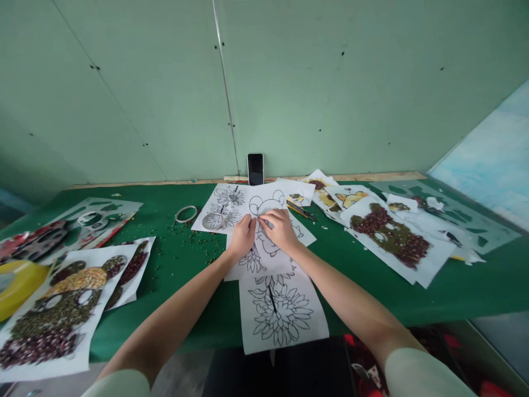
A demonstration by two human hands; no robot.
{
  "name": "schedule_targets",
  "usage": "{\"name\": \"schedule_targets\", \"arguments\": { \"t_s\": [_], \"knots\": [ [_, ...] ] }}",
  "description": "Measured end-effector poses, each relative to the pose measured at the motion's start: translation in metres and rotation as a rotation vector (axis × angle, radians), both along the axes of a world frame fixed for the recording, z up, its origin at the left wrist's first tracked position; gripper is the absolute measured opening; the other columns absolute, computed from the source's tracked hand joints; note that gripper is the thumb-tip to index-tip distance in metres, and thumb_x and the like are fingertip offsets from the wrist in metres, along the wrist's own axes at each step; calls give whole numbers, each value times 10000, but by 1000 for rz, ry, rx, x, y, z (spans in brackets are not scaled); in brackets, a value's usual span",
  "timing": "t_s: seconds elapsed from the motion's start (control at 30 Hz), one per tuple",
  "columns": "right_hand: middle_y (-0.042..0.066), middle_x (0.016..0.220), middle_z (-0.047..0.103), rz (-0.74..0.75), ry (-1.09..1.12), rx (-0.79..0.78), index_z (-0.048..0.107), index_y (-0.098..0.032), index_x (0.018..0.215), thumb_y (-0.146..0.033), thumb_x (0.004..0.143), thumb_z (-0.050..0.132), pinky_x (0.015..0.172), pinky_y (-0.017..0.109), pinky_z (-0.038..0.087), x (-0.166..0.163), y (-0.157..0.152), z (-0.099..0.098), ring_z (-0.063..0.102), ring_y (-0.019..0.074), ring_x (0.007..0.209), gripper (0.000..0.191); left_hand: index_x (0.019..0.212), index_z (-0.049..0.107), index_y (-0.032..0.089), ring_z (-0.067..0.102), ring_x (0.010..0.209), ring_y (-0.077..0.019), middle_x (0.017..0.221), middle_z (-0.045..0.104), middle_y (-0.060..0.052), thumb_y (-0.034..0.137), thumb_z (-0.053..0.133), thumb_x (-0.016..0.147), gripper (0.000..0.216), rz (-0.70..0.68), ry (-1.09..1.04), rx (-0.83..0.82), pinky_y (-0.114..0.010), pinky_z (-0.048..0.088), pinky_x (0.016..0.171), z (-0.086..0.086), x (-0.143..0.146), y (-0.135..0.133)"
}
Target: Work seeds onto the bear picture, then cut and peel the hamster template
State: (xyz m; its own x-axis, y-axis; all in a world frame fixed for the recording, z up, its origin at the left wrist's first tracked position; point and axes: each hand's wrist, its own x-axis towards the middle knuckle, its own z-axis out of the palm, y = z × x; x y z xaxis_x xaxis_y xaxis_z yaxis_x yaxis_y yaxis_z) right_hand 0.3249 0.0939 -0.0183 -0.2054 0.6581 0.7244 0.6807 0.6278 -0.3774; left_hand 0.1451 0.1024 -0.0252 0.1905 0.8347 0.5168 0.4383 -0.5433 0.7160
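Note:
My left hand (243, 238) and my right hand (280, 230) meet over a bear line drawing (268, 202) on white paper. Both have thumb and fingers pinched together, fingertips almost touching. Whatever they grip is too small or hidden to make out. Beneath and around them lie more sheets; a flower line drawing (285, 314) hangs slightly over the table's front edge. Left of my hands, another flower drawing (223, 190) carries a small round metal-rimmed dish (213, 220). Several pencils or brushes (301, 210) rest just beyond my right hand.
A phone (255, 170) leans against the wall. Left on the green table (173, 309) are a roll of tape (181, 214), scattered small seeds (198, 241), a seed-covered picture (61, 309) and a yellow ring (20, 284). Seed-covered bear art (390, 234) and a stencil sheet (467, 215) lie right.

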Motion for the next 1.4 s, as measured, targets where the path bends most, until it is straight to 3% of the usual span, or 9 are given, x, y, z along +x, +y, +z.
{"name": "schedule_targets", "arguments": {
  "t_s": [0.33, 0.77, 1.4],
  "knots": [
    [64, 1008, 807, -17, 36, -4, 794, -251, 1046, -267, 1103, 669, 962, 438, 491, -2, 0, -2, 747, 248, 979, 138, 792, 310, 257, 405, 668, -163, 717, 416, 27, 334, 454, 1121, 367, 11, 41, 36, -307, 355, 649, -1, 0, 1],
    [64, 963, 791, -34, 101, -20, 789, -234, 1024, -266, 1104, 647, 912, 426, 503, 1, 5, -5, 736, 242, 915, 165, 780, 321, 252, 383, 645, -151, 711, 417, 32, 338, 491, 1099, 371, 15, 42, 36, -297, 330, 632, -1, 1, 1],
    [81, 1035, 809, -56, 37, -67, 833, -260, 1128, -271, 1097, 672, 970, 427, 509, 0, 6, -8, 744, 265, 1020, 164, 771, 330, 250, 407, 644, -153, 703, 440, 26, 296, 517, 1069, 354, 52, 44, 52, -296, 352, 632, -2, 0, 3]
  ]
}}
